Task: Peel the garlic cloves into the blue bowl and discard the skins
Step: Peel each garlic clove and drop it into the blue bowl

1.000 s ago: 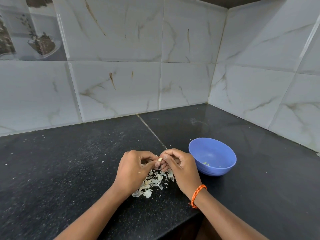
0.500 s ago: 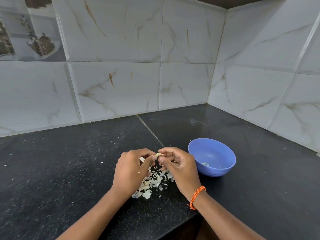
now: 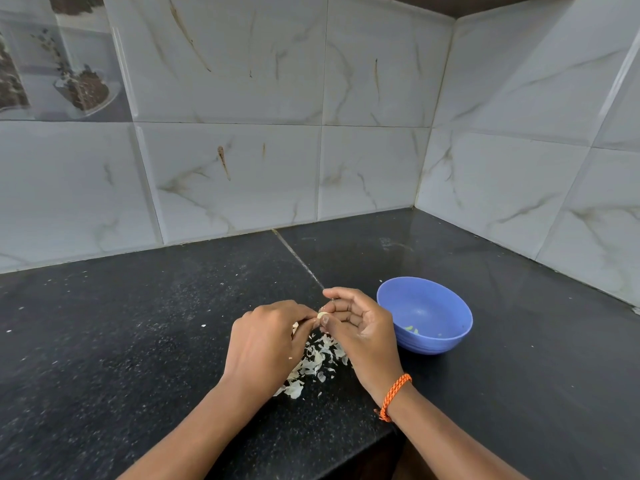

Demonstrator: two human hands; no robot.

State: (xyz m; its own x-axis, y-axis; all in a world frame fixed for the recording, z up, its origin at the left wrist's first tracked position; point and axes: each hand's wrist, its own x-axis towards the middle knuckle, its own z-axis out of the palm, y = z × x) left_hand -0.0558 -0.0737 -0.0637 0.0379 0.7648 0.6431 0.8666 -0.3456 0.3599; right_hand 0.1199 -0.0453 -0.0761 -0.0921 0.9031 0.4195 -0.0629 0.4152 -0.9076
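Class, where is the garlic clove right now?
Head view, centre: the garlic clove is pinched between the left hand and right hand, above the skins, left of the blue bowl.

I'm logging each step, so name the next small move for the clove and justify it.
Probably finish stripping the garlic clove, then drop it in the blue bowl. Left hand and right hand both pinch it above the skins, beside the bowl.

Readable text: none
Bowl (image 3: 429,336): no label or brand
Wall tiles (image 3: 235,168): no writing, only veining
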